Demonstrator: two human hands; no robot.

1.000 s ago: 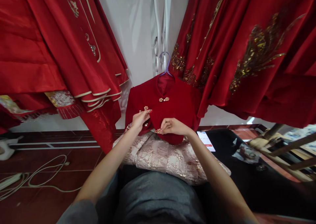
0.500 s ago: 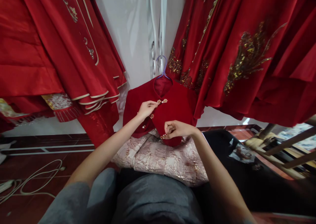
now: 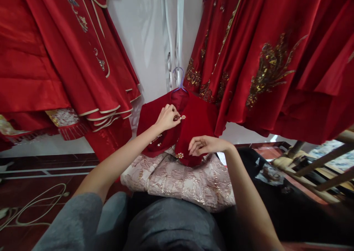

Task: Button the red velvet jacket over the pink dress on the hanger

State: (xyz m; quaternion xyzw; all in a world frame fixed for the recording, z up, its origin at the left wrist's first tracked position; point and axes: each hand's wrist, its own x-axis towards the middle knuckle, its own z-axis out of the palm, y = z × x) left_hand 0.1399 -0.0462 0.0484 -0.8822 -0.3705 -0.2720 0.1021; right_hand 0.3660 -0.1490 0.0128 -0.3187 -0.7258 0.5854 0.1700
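A small red velvet jacket (image 3: 199,120) on a purple hanger (image 3: 179,79) lies propped against the white wall, its hem resting on a pink and gold brocade cloth (image 3: 182,179). My left hand (image 3: 166,117) is raised to the collar, fingers pinched on the pearl and gold clasp (image 3: 179,117) there. My right hand (image 3: 204,146) rests lower on the jacket's front flap, fingers curled onto the velvet edge just right of another gold clasp (image 3: 179,155). More small clasps show along the left flap.
Red embroidered gowns hang at left (image 3: 69,59) and right (image 3: 276,66), close around the jacket. White cables (image 3: 38,206) lie on the dark red tiled floor at left. A wooden chair frame (image 3: 318,170) and black cloth (image 3: 290,210) sit at right. My grey-clad lap fills the bottom.
My left hand has climbed from the lower clasps up to the collar clasp. My right hand shifted slightly right and let go of the lower clasp. The view turned a little.
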